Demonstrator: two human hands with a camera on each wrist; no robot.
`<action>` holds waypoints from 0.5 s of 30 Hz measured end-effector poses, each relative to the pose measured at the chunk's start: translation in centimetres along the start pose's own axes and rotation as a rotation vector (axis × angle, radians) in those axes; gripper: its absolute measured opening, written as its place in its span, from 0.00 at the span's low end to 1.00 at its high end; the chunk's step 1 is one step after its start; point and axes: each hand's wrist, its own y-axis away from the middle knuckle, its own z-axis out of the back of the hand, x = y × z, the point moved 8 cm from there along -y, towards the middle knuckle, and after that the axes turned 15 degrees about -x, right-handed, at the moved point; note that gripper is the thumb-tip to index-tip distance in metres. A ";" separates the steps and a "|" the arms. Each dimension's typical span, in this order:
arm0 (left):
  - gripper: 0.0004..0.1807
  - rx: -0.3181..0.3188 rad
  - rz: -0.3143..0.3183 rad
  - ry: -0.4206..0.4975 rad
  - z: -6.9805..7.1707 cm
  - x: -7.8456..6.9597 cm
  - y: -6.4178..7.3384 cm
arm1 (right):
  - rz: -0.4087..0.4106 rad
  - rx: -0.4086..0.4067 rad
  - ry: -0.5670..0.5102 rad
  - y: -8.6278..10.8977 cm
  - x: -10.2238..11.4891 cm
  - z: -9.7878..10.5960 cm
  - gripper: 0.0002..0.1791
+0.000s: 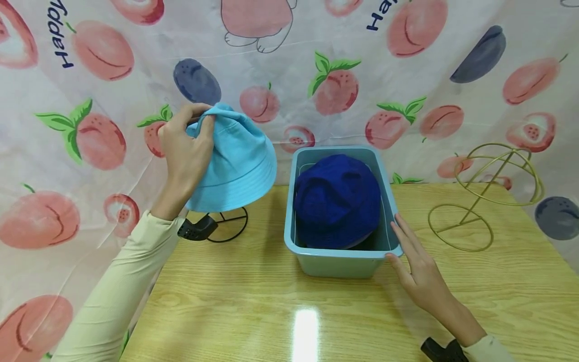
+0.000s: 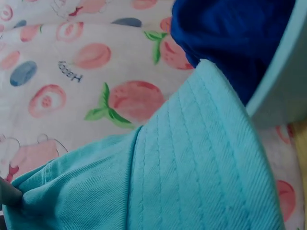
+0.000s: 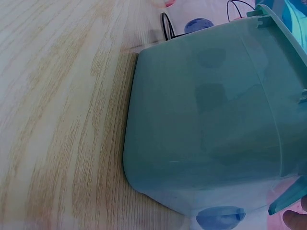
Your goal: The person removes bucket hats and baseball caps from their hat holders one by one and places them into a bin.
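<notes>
My left hand (image 1: pixel 187 146) pinches a light blue bucket hat (image 1: pixel 239 161) by its crown and holds it in the air, left of a pale blue-green plastic bin (image 1: pixel 334 265). In the left wrist view, the hat's stitched brim (image 2: pixel 206 158) fills the middle, with a fingertip (image 2: pixel 9 194) at its crown. Inside the bin lies a dark blue hat (image 1: pixel 336 196). With fingers extended, my right hand (image 1: pixel 420 274) touches the bin's rim at the front right corner. The right wrist view shows the bin's outer wall (image 3: pixel 206 115).
A black wire stand (image 1: pixel 232 240) is partly hidden beneath the light blue hat. On the right stands a gold wire stand (image 1: pixel 481 201) with a round base. Behind the wooden table (image 1: pixel 226 301) hangs a peach-print cloth (image 1: pixel 289 65).
</notes>
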 end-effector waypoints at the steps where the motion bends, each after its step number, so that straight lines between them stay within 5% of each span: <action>1: 0.10 -0.002 -0.001 0.007 0.0 -0.3 -0.1 | 0.001 0.000 0.000 0.0 0.0 0.0 0.32; 15: 0.09 0.037 0.061 0.169 -1.3 -4.5 0.0 | 0.002 0.003 0.004 -0.1 0.1 0.1 0.32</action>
